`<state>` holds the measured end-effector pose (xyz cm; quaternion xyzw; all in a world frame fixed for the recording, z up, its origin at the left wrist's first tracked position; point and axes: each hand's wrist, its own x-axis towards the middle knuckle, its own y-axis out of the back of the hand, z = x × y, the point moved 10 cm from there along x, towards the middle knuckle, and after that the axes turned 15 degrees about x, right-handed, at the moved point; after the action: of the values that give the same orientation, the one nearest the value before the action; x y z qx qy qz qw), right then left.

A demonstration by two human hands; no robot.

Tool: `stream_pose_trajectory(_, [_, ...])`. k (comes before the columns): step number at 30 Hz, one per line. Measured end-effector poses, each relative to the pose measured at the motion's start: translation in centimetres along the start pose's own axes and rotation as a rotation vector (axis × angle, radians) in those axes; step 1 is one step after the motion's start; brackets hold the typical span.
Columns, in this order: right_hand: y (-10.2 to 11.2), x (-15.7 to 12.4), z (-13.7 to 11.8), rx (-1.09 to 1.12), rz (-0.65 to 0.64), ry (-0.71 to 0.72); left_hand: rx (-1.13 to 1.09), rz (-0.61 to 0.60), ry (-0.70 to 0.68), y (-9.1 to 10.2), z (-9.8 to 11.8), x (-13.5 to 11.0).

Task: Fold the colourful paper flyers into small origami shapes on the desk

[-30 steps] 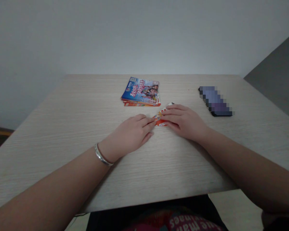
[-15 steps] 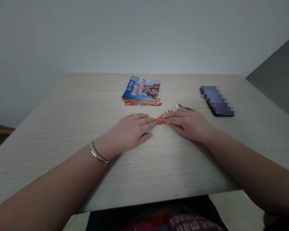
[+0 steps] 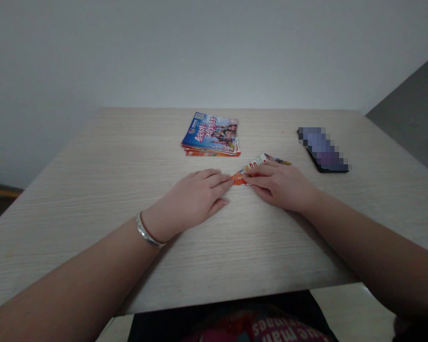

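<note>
A folded piece of colourful printed paper (image 3: pixel 239 177), orange and white, lies flat on the table. My left hand (image 3: pixel 198 197) rests palm down with fingers stretched out, its fingertips touching the paper's left corner. On the paper's right part lies my right hand (image 3: pixel 280 185), fingers extended and pressing on it, thumb below. That hand hides much of the paper. A silver bracelet (image 3: pixel 146 231) circles my left wrist.
Behind the paper sits a stack of printed leaflets (image 3: pixel 210 135), with a blue one on top. A dark phone (image 3: pixel 324 151) lies at the right, its screen pixelated. The pale wooden table (image 3: pixel 110 156) meets a wall (image 3: pixel 228 52) at the back.
Almost nothing differs. The left hand's thumb has shifted slightly to the right, and the view has moved a little. The paper stays in place under the hands.
</note>
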<state>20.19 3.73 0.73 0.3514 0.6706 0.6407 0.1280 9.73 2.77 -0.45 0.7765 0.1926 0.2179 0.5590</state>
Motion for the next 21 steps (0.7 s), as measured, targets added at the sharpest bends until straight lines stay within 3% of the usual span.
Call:
stream_pose_trajectory(8, [0.2,0.0,-0.4,-0.037,-0.005,0.000,-0.006,-0.014,0.003,0.5,-0.6,-0.2])
stream_pose_trajectory(14, [0.3,0.0,-0.6,-0.030,0.014,0.025,-0.074,-0.026,0.106,0.6,-1.5,0.0])
stream_pose_trajectory(21, [0.1,0.0,-0.7,-0.016,-0.002,0.002,-0.172,0.038,0.128,0.4,-1.9,-0.1])
